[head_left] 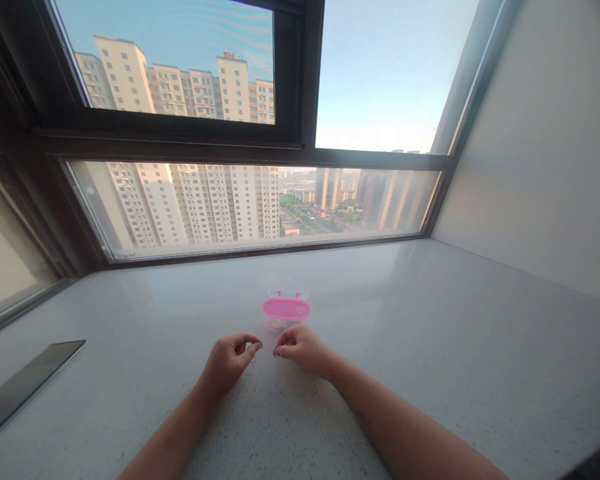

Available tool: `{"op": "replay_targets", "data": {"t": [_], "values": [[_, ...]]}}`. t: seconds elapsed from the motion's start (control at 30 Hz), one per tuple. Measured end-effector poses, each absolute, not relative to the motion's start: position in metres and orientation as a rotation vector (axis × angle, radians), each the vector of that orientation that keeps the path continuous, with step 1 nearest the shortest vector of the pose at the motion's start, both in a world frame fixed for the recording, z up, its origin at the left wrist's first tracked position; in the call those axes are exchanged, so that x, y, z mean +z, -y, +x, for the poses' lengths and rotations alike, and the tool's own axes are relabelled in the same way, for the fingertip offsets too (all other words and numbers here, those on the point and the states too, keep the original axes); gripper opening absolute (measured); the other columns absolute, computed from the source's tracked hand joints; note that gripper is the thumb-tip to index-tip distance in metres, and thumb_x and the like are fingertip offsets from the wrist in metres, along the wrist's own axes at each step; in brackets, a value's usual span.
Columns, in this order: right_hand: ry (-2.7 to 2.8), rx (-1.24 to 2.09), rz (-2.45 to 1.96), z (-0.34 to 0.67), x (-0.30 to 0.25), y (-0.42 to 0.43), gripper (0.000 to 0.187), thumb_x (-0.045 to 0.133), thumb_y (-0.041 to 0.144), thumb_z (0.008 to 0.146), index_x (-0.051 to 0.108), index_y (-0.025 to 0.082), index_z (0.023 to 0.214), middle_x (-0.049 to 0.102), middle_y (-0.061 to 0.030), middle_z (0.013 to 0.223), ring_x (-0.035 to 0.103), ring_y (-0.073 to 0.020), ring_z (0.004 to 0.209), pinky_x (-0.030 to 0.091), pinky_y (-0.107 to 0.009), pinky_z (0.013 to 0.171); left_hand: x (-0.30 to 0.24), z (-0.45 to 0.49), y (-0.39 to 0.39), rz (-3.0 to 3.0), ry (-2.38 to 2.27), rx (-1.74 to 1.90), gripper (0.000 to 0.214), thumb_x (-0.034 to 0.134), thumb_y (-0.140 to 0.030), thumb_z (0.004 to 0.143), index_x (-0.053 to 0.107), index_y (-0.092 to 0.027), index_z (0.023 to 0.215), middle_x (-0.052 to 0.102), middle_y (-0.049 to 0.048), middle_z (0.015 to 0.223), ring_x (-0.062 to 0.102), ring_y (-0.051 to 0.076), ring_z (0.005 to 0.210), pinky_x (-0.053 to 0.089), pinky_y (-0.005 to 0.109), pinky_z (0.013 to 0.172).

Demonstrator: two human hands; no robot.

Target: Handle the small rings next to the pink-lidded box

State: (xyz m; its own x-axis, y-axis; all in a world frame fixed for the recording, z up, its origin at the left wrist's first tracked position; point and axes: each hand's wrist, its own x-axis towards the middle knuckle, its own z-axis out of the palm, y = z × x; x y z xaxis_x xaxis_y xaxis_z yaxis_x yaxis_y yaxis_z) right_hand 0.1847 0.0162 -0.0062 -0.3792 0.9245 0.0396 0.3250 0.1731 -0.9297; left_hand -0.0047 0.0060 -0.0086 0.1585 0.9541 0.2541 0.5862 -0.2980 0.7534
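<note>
Near side of pink container [286, 309]: left hand [226, 361] and right hand [304, 348], fingertips facing, apart.
Left pinch: thumb and forefinger together on a tiny dark piece [261, 345], too small to name.
Right pinch: likewise, on a second tiny piece [275, 353].
Forearms [380, 405]: slant inward toward container.
Container: on surface [480, 347], just beyond right hand.

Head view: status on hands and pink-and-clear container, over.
Left hand pinches tiny dark piece, unidentifiable. Right hand likewise, close by. Pink-and-clear container just beyond hands. Dark flat panel far left, clear of both hands.
</note>
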Motion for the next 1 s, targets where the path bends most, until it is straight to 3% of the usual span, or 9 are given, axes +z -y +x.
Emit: {"op": "replay_targets", "data": {"t": [1.0], "values": [[1.805,1.207,-1.198,0.1843,-0.0056,-0.0166,0.012,0.062,0.022,0.063,0.063,0.010,0.064,0.036,0.0064,0.044,0.027,-0.0047,0.043,0.016,-0.019,0.040,-0.0073,-0.0042,-0.0050,1.945,-1.452,0.991,0.033,0.052,-0.043,0.071,0.066,-0.013,0.074,0.025,-0.0073,0.047,0.026,0.009,0.045,0.021,0.019,0.045]]}}
